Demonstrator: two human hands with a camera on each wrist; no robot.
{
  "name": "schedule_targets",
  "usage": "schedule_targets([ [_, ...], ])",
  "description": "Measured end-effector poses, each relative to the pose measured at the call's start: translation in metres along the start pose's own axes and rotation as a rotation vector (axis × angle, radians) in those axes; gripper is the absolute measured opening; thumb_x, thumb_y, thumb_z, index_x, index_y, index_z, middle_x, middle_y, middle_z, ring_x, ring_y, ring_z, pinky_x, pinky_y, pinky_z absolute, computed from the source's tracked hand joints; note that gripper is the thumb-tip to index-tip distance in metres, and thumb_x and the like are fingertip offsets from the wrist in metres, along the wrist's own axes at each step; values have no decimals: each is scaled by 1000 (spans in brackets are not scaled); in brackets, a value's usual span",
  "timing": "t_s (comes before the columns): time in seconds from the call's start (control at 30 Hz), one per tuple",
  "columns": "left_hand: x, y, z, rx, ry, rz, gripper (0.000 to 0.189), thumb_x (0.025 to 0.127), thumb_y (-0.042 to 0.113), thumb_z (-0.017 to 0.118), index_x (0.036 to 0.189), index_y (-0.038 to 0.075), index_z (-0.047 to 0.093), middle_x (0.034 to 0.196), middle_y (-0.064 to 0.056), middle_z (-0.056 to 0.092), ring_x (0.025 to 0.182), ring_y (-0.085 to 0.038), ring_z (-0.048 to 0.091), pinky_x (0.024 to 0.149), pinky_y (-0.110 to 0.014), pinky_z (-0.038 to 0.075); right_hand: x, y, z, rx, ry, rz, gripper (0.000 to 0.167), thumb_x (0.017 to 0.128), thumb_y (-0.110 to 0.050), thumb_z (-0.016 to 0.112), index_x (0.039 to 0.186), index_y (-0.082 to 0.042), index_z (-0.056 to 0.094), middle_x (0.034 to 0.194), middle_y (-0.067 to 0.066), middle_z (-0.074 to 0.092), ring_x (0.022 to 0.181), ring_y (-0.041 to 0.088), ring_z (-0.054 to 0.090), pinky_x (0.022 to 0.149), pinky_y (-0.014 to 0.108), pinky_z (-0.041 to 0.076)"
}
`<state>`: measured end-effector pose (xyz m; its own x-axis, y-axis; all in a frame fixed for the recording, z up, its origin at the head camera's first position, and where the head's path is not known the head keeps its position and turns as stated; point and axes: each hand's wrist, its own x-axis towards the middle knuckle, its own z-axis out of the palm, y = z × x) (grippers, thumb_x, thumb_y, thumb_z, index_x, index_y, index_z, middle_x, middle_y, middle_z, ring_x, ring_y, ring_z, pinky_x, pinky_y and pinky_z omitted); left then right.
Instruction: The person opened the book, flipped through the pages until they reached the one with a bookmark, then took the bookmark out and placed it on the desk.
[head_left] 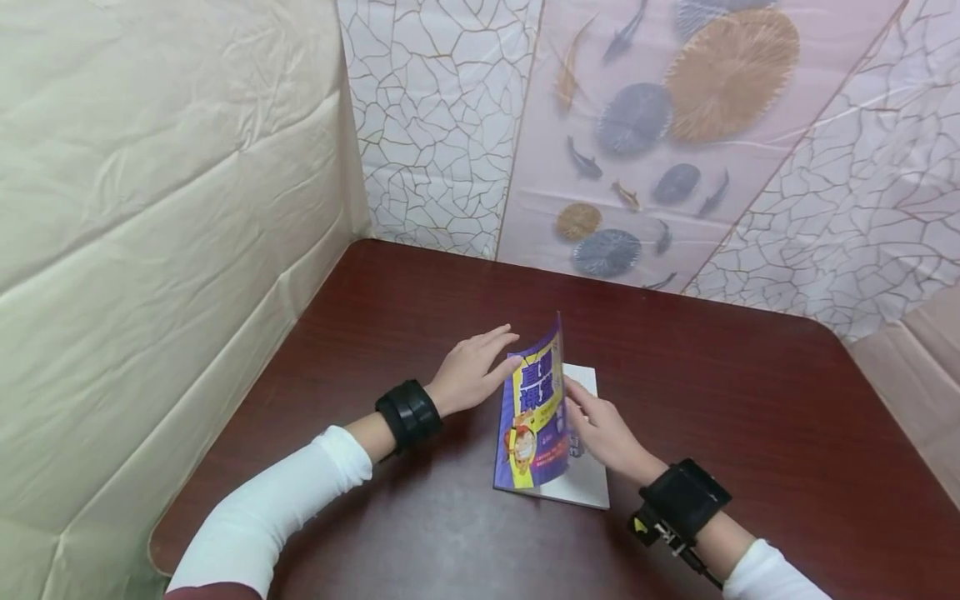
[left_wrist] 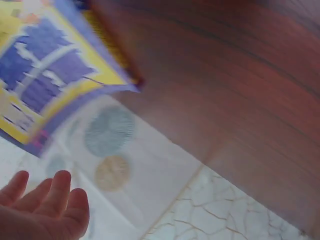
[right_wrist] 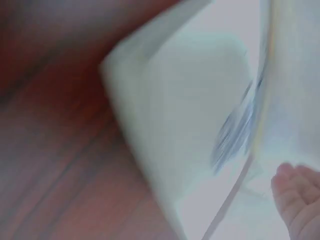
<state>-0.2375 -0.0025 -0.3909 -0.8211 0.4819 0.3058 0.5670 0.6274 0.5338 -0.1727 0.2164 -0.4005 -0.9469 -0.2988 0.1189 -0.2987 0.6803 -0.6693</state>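
A book with a purple and yellow cover point(head_left: 542, 442) lies on the table, and that cover stands raised and bowed over its white first page point(head_left: 588, 487). My left hand point(head_left: 467, 375) is at the cover's upper left, fingers extended, thumb overlapping its edge in the head view. In the left wrist view the same hand point(left_wrist: 47, 212) shows relaxed fingers beside the cover's corner. On the inner side of the cover, my right hand point(head_left: 609, 433) has its fingers partly hidden by it. The right wrist view shows its loosely bent fingers point(right_wrist: 287, 192) beside the blurred page point(right_wrist: 185, 115).
A dark red-brown table point(head_left: 397, 517) with rounded corners bears the book. Cream cloth point(head_left: 187, 208) hangs along the left side, and a patterned sheet point(head_left: 442, 133) covers the back. Each wrist wears a black band point(head_left: 411, 414).
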Motion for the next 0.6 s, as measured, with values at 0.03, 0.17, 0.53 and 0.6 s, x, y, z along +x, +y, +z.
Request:
schedule_targets([
  [0.03, -2, 4, -2, -38, 14, 7, 46, 91, 40, 40, 129, 14, 45, 139, -5, 38, 126, -22, 39, 101, -46, 30, 0, -6, 4, -11, -9, -25, 45, 96, -25, 35, 136, -6, 32, 131, 16, 46, 115, 29, 49, 90, 45, 41],
  [0.17, -11, 14, -11, -118, 75, 50, 41, 91, 36, 43, 125, 13, 49, 139, -4, 38, 126, -21, 38, 101, -45, 30, 0, -26, 17, -118, -46, -142, 51, 95, -28, 36, 139, -7, 25, 141, 12, 32, 128, 26, 34, 99, 44, 32],
  [0.53, -31, 19, -26, 206, -102, 345, 28, 86, 26, 51, 110, 15, 61, 112, 3, 62, 112, -17, 52, 93, -37, 39, -5, -47, 45, -468, -102, -508, 32, 88, -32, 50, 106, -7, 53, 131, 8, 42, 117, 17, 44, 88, 33, 43],
  [0.6, -36, 16, -23, 266, -195, 355, 28, 88, 29, 48, 112, 18, 60, 110, 7, 62, 111, -16, 53, 92, -37, 39, -7, -47, 46, -466, -115, -521, 28, 86, -36, 53, 100, -11, 53, 125, 5, 45, 111, 14, 46, 84, 30, 45],
])
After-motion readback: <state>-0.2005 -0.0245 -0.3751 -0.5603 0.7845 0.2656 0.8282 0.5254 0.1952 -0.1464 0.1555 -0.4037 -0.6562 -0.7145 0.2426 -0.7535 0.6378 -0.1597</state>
